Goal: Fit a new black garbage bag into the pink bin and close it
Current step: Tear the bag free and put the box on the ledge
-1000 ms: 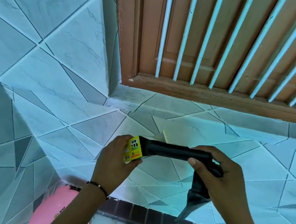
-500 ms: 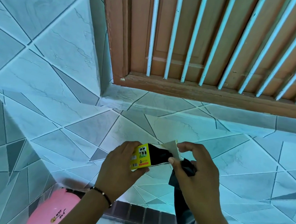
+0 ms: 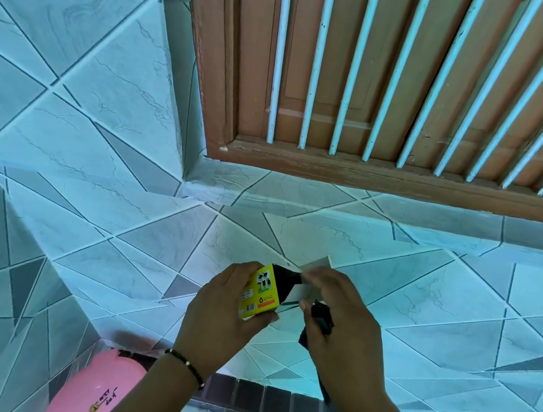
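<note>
My left hand (image 3: 224, 317) grips a small yellow box of garbage bags (image 3: 260, 292) in front of the tiled wall. The black bag roll (image 3: 284, 282) sits inside the box's open end, almost fully in. My right hand (image 3: 339, 332) holds a loose black garbage bag (image 3: 319, 319) that hangs down behind it, while its fingertips touch the pale flap (image 3: 315, 268) of the box. The pink bin (image 3: 94, 390) shows at the lower left, below my left forearm, with only its rounded top visible.
Grey-and-white tiled walls meet in a corner on the left. A brown wooden window frame (image 3: 387, 178) with white bars (image 3: 310, 72) fills the upper right. A row of dark brick tiles (image 3: 271, 403) runs along the wall's foot.
The black roll, drawn far out of the box a second ago, has gone back into it. My right hand moved left to the box flap, still holding the loose bag.
</note>
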Demonstrator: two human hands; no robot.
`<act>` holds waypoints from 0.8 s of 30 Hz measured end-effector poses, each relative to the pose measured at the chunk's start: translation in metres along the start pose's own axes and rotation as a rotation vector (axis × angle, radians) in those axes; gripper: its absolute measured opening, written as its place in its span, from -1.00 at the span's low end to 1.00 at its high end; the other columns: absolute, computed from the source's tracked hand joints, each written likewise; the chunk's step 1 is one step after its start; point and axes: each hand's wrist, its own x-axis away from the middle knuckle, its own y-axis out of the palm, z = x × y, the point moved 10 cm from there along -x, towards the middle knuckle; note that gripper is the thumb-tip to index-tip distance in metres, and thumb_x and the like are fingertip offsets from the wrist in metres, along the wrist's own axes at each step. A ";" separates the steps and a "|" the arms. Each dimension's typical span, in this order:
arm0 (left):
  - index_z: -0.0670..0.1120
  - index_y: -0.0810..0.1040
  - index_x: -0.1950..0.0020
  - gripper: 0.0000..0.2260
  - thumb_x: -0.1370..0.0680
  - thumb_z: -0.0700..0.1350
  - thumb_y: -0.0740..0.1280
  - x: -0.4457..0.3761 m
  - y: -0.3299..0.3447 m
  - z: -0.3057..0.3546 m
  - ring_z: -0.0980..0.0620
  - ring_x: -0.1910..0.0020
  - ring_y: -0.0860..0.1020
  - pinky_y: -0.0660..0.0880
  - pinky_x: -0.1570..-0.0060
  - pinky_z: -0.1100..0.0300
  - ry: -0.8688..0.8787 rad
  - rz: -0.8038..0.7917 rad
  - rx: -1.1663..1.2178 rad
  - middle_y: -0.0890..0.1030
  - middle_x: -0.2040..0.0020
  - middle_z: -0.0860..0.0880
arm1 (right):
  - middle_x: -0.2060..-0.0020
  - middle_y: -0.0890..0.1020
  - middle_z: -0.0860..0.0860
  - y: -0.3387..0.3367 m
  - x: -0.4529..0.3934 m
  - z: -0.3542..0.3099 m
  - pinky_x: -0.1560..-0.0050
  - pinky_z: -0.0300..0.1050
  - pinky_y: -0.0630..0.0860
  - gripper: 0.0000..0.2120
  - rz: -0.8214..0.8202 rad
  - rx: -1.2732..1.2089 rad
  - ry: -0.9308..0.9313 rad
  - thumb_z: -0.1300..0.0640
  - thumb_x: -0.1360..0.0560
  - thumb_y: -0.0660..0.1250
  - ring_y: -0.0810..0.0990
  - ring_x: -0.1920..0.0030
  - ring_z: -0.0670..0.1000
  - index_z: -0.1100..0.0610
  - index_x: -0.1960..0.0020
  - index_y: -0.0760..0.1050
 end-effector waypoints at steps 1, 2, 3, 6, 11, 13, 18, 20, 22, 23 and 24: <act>0.10 0.31 -0.33 -0.39 -0.34 0.18 0.43 0.000 -0.001 0.004 0.14 -0.05 0.50 0.24 0.12 0.59 0.012 -0.001 0.002 0.51 -0.16 0.11 | -0.21 0.51 -0.16 0.001 0.000 -0.002 0.20 -0.10 0.64 -0.58 0.019 0.014 -0.017 0.23 -0.38 0.44 0.62 0.07 -0.05 -0.07 -0.16 0.44; 0.14 0.27 -0.36 -0.37 -0.35 0.17 0.43 0.000 -0.001 0.007 0.14 -0.07 0.50 0.24 0.12 0.59 0.021 -0.005 0.002 0.50 -0.18 0.12 | -0.25 0.49 -0.14 0.000 0.001 -0.003 0.23 -0.11 0.64 -0.52 0.043 0.010 -0.022 0.25 -0.38 0.44 0.60 0.03 -0.05 -0.07 -0.21 0.40; 0.17 0.23 -0.38 -0.35 -0.36 0.16 0.42 0.000 -0.001 0.011 0.14 -0.09 0.50 0.23 0.12 0.59 0.029 -0.011 0.000 0.49 -0.20 0.12 | -0.29 0.48 -0.13 0.000 0.001 -0.002 0.23 -0.13 0.61 -0.46 0.064 -0.014 -0.012 0.25 -0.39 0.43 0.53 -0.05 -0.06 -0.08 -0.26 0.34; 0.27 0.12 -0.36 -0.35 -0.39 0.16 0.39 -0.001 -0.003 0.018 0.11 -0.08 0.51 0.27 0.13 0.56 0.074 -0.013 -0.027 0.49 -0.19 0.09 | -0.24 0.52 -0.20 0.005 -0.001 -0.001 0.09 -0.21 0.56 -0.49 0.049 -0.104 -0.011 0.25 -0.43 0.36 0.46 -0.14 -0.10 -0.16 -0.26 0.34; 0.27 0.11 -0.31 -0.39 -0.37 0.16 0.38 -0.002 -0.002 0.017 0.06 -0.03 0.54 0.40 0.12 0.37 0.105 -0.016 -0.091 0.53 -0.15 0.05 | -0.04 0.66 -0.12 0.014 -0.006 -0.002 0.10 -0.28 0.55 -0.70 -0.007 -0.040 -0.071 0.28 -0.35 0.43 0.66 0.11 -0.08 0.00 -0.02 0.59; 0.28 0.12 -0.30 -0.38 -0.37 0.16 0.40 -0.002 -0.002 0.015 0.08 -0.02 0.54 0.33 0.17 0.46 0.088 -0.014 -0.085 0.53 -0.15 0.06 | 0.01 0.66 -0.09 0.014 -0.008 -0.007 0.18 -0.24 0.59 -0.73 -0.003 0.013 -0.109 0.26 -0.34 0.43 0.67 0.21 -0.06 0.03 0.00 0.59; 0.22 0.21 -0.37 -0.39 -0.39 0.15 0.39 -0.004 -0.002 0.005 0.12 -0.02 0.52 0.23 0.26 0.56 0.001 0.005 -0.052 0.49 -0.16 0.12 | -0.15 0.59 -0.15 0.032 -0.006 0.000 -0.01 -0.02 0.59 -0.54 -0.219 -0.057 0.031 0.22 -0.48 0.32 0.64 0.01 0.00 -0.09 -0.32 0.36; 0.22 0.20 -0.38 -0.38 -0.39 0.14 0.40 -0.004 -0.004 0.003 0.11 -0.01 0.52 0.22 0.27 0.57 -0.005 0.009 -0.060 0.50 -0.14 0.11 | -0.09 0.64 -0.12 0.032 -0.005 -0.008 0.10 -0.01 0.62 -0.55 -0.225 0.011 -0.064 0.21 -0.46 0.33 0.66 0.14 0.00 -0.09 -0.29 0.38; 0.26 0.15 -0.38 -0.38 -0.40 0.15 0.38 -0.004 -0.003 0.002 0.10 0.01 0.53 0.23 0.28 0.56 0.006 -0.007 -0.090 0.50 -0.13 0.10 | -0.05 0.67 -0.11 0.030 -0.004 -0.018 0.32 -0.06 0.65 -0.54 -0.177 0.076 -0.187 0.21 -0.36 0.40 0.67 0.30 -0.03 -0.08 -0.21 0.42; 0.28 0.13 -0.37 -0.39 -0.41 0.16 0.36 -0.005 -0.002 0.002 0.09 0.03 0.54 0.25 0.29 0.53 0.014 -0.016 -0.105 0.50 -0.12 0.10 | -0.08 0.66 -0.11 0.032 -0.004 -0.019 0.36 -0.09 0.64 -0.52 -0.179 0.098 -0.207 0.19 -0.32 0.40 0.67 0.30 -0.04 -0.08 -0.20 0.43; 0.30 0.10 -0.36 -0.40 -0.42 0.17 0.34 -0.005 -0.001 0.002 0.08 0.04 0.54 0.30 0.30 0.49 0.024 -0.023 -0.120 0.49 -0.11 0.09 | -0.13 0.64 -0.12 0.036 -0.004 -0.018 0.36 -0.11 0.64 -0.52 -0.189 0.112 -0.217 0.18 -0.32 0.38 0.68 0.27 -0.04 -0.08 -0.21 0.43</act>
